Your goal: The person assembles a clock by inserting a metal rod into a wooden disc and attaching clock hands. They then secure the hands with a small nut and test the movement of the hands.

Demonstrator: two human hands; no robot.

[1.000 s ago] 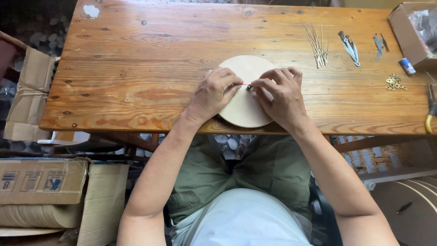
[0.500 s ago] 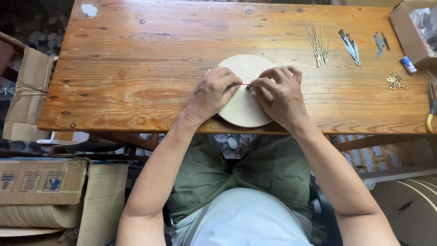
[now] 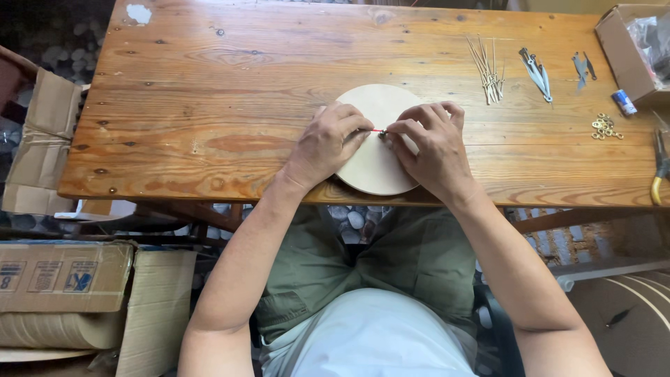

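Your left hand point(image 3: 326, 143) pinches the thin red hand point(image 3: 377, 130) at the middle of the round wooden disc point(image 3: 377, 167), while your right hand point(image 3: 431, 143) grips its hub end. Keep both fingertips low and press straight down.

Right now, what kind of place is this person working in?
Probably a small craft workshop: a worn wooden table holds a round wooden disc, rows of thin metal clock hands, and cardboard boxes are stacked beside it.

Disc point(image 3: 373, 167) on table point(image 3: 209, 105) near front edge; pin bundle point(image 3: 487, 70) behind-right; box point(image 3: 624, 49) far right.
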